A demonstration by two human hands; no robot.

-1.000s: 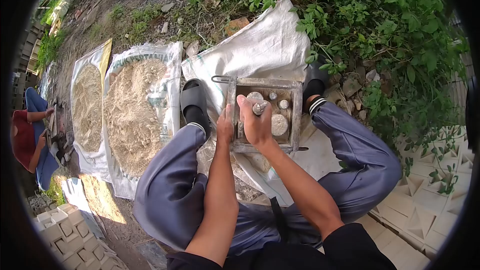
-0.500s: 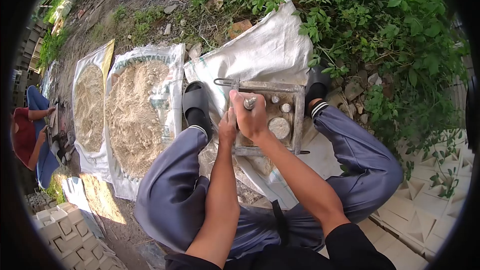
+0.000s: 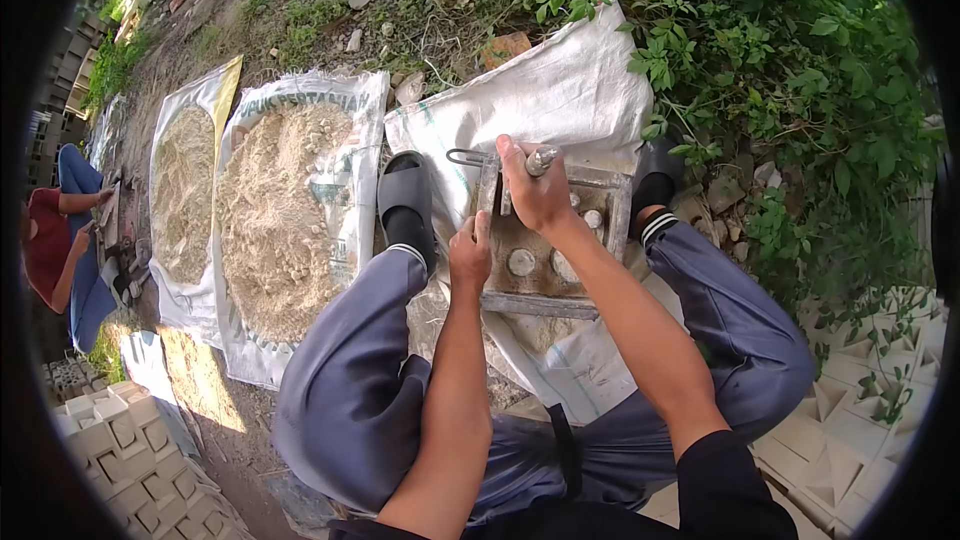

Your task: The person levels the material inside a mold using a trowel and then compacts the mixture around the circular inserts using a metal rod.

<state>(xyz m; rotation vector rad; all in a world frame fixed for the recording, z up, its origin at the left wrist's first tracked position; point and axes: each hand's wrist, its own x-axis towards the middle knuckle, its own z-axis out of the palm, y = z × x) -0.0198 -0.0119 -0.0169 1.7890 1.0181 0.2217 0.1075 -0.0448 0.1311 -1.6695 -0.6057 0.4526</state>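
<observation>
A rectangular mould frame [image 3: 543,306] with worn grey walls lies on a white sack between my feet. Inside it are pale-brown material and several round pale discs, including a large disc [image 3: 521,262]. My right hand [image 3: 535,192] is closed around an upright metal rod [image 3: 541,160] over the frame's far left part; the rod's lower end is hidden beneath the hand. At the frame's left wall, my left hand [image 3: 470,254] is closed on the edge, its fingers partly out of sight.
Left of my sandalled foot [image 3: 405,195], two opened sacks hold sandy powder [image 3: 275,230]. Another person [image 3: 60,240] sits at far left. Stacked pale blocks [image 3: 140,450] stand at lower left, patterned tiles [image 3: 840,420] at lower right. Green plants [image 3: 790,70] crowd the right side.
My right hand with the rod has moved toward the frame's far side, uncovering another round disc. My left hand stays at the left wall. The whole view has shifted slightly.
</observation>
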